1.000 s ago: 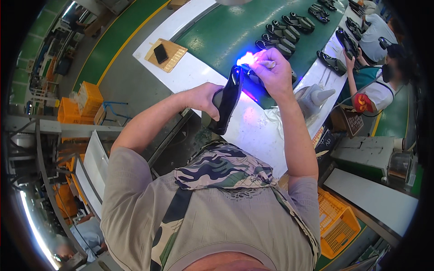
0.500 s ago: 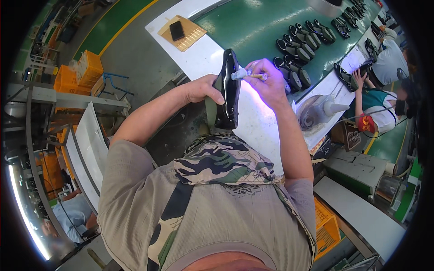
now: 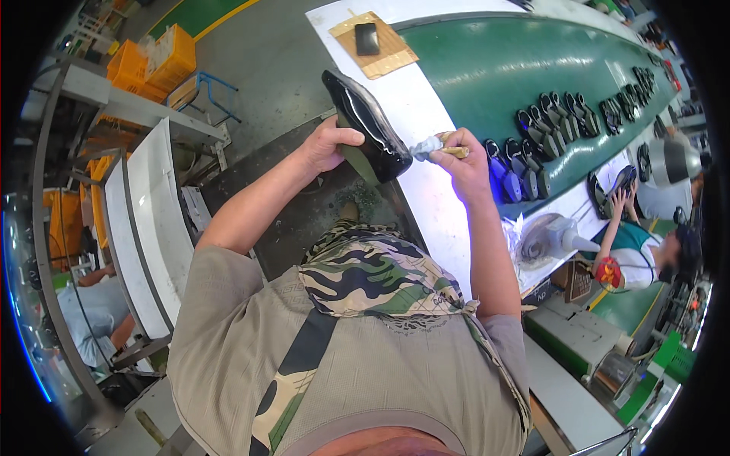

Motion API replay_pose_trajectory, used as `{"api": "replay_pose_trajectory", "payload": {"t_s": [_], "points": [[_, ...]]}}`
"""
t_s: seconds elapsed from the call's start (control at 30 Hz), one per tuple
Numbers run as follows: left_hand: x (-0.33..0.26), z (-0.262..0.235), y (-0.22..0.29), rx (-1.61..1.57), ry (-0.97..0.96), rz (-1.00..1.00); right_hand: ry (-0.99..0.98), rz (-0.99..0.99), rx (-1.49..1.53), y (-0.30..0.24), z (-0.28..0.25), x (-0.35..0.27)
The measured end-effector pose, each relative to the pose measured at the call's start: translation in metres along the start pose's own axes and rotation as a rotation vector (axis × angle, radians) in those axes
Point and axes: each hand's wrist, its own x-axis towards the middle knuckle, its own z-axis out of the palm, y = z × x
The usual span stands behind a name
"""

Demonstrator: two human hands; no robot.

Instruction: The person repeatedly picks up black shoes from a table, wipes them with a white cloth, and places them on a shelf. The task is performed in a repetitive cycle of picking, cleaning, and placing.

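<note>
L hand (image 3: 328, 146) grips black shoe (image 3: 365, 125) from below; R hand (image 3: 462, 161) clenched on brush (image 3: 435, 146) touching its end.

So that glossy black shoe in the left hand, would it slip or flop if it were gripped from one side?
The black shoe looks shiny, so it may be slippery. It keeps its long shape while the left hand grips only one side, so it is probably fairly stiff. One hand carries it while the right hand works a brush on it, so it is likely light.
</note>
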Motion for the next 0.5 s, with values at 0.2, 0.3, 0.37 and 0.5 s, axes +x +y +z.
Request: {"api": "replay_pose_trajectory", "payload": {"t_s": [0.2, 0.3, 0.37, 0.5], "points": [[-0.038, -0.036, 0.010, -0.071, 0.157, 0.193, 0.090, 0.120, 0.173, 0.029, 0.055, 0.025], [-0.056, -0.049, 0.013, 0.144, 0.275, 0.323, 0.112, 0.189, 0.178, 0.026, 0.085, 0.030], [-0.068, -0.057, 0.012, 0.261, 0.385, 0.405, 0.124, 0.265, 0.147, 0.031, 0.101, 0.035], [-0.094, -0.058, 0.019, 0.523, 0.553, 0.487, 0.146, 0.342, 0.128, 0.041, 0.141, 0.044]]}}
